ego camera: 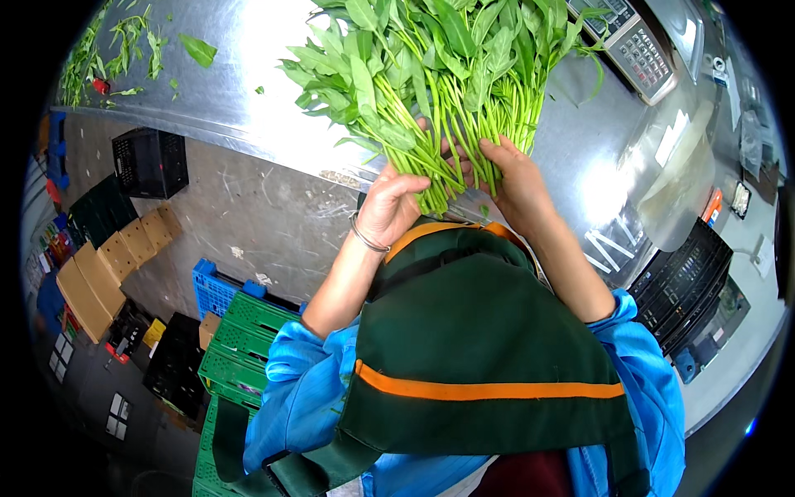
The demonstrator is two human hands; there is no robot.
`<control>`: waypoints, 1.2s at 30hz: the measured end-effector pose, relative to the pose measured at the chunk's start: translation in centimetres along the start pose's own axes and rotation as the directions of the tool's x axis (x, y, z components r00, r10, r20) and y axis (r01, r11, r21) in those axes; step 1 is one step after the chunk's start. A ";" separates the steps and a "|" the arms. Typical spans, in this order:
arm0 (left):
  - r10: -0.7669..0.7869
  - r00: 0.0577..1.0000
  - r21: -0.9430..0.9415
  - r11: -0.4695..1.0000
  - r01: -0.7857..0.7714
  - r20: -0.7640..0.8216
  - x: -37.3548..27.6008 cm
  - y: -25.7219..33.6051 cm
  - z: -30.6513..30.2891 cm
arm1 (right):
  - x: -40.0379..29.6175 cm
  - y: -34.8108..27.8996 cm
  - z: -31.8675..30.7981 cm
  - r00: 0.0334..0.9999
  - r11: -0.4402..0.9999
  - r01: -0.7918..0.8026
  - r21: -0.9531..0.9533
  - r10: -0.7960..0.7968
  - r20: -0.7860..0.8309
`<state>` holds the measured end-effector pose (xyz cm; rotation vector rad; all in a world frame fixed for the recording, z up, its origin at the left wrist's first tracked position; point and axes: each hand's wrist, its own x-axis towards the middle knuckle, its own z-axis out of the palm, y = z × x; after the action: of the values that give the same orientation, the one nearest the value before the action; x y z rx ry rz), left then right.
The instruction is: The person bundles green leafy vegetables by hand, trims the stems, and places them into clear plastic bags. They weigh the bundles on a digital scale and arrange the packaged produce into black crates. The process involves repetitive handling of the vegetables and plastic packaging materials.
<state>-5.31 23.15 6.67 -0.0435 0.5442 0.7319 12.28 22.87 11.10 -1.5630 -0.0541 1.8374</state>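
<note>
A broad spread of leafy greens that look like water spinach (463, 81) lies on the stainless steel table (242, 118), leaves away from me and cut stems towards me. My left hand (397, 202), with a metal bangle at the wrist, is closed around a bunch of stems (428, 168) near their cut ends. My right hand (518, 171) pinches several stems between thumb and fingers, just right of that bunch. Some fingertips are hidden behind the stems. Both hands are at the table's near edge, close to my dark green apron (484, 329).
A digital scale (643, 59) stands at the right, partly touched by leaves. Loose leaf scraps (136, 46) lie at the table's left. White strips (605, 248) and black crates (686, 279) are on my right. Green crates (242, 341) and a blue crate (214, 289) stand on my left.
</note>
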 end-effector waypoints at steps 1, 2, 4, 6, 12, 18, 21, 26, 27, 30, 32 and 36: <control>0.001 1.000 -0.015 1.000 -0.001 0.029 0.0 0.1 -0.1 | -0.2 0.0 0.2 1.000 1.000 0.021 -0.007 -0.021 0.002; -0.014 0.998 -0.029 0.999 0.016 0.059 0.0 0.3 -0.2 | -0.5 0.0 0.3 0.999 0.994 0.050 -0.093 -0.049 0.006; -0.005 0.999 0.046 0.999 0.003 0.034 -0.1 0.3 0.3 | -0.8 0.1 0.5 0.994 0.960 0.109 -0.257 -0.106 0.024; 0.004 1.000 0.058 0.998 -0.005 0.025 -0.1 0.3 0.6 | -0.3 1.3 0.8 0.730 0.447 0.412 -0.794 -0.683 -0.005; 0.030 0.999 0.233 0.972 -0.026 -0.015 -0.2 0.0 0.5 | 0.6 -0.9 3.5 0.644 -0.101 0.556 -0.825 -0.575 0.504; 0.050 0.998 0.167 0.985 -0.045 -0.027 -0.3 0.2 1.8 | 1.4 -1.2 3.2 0.948 0.901 0.307 -0.307 -0.318 0.014; 0.067 0.995 0.290 0.956 -0.044 -0.071 0.1 -0.5 1.1 | 1.9 -1.1 3.3 0.925 0.836 0.369 -0.407 -0.372 0.075; 0.245 0.967 0.562 0.810 -0.168 -0.064 0.5 -1.8 1.2 | 3.1 -0.5 4.9 0.700 0.208 0.583 -0.786 -0.619 0.356; 0.283 0.958 0.614 0.764 -0.199 -0.041 0.6 -1.9 1.2 | 3.3 -0.5 4.9 0.663 0.107 0.594 -0.798 -0.627 0.409; 0.177 0.982 0.494 0.861 -0.124 -0.061 0.0 -1.2 1.7 | 3.2 -1.3 3.9 0.907 0.711 0.402 -0.577 -0.394 0.148; 0.120 0.989 0.286 0.954 -0.091 -0.084 -0.1 -0.8 2.2 | 2.8 -2.0 3.8 0.974 0.910 0.227 -0.347 -0.209 0.090; 0.093 0.995 0.106 0.990 -0.095 0.017 0.4 -0.5 1.6 | 2.1 -1.7 3.3 0.967 0.917 0.244 -0.316 -0.207 0.147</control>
<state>-4.02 23.33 7.74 0.0866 0.5762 0.7933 10.14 26.58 10.94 -1.5967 -0.6007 1.7920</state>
